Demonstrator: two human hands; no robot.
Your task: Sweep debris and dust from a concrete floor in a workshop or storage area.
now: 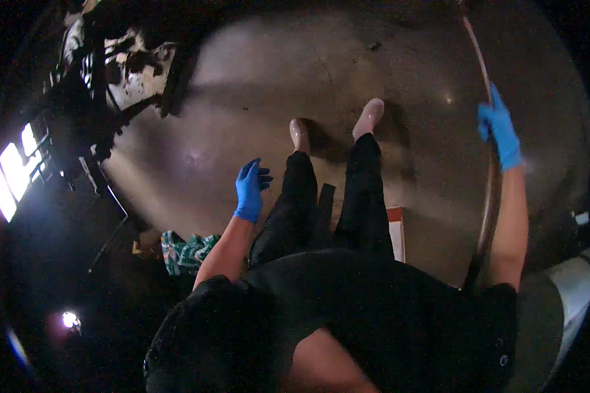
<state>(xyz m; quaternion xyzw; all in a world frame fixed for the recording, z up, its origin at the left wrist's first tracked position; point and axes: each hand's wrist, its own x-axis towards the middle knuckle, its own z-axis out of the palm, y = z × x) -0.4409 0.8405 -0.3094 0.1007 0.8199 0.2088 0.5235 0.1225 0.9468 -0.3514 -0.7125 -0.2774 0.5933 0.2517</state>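
My right hand (500, 127), in a blue glove, is closed around a long thin pole (491, 191) at the right of the view. From the far edge of the view the pole runs back past my right forearm, and its near end is hidden by my dark clothing. It looks bent near the picture's rim. In another blue glove, my left hand (250, 189) hangs beside my left leg with its fingers apart and nothing in it. Beneath both hands lies a brown, smooth floor (255, 103), where I stand in pink shiny boots (371, 115).
Dark machinery or clutter with pale parts (140, 69) stands at the upper left. A green patterned plastic bag (187, 250) lies behind my left arm. By my right leg is a white and red box-like object (397, 231). A pale rounded object (575, 290) sits at the lower right.
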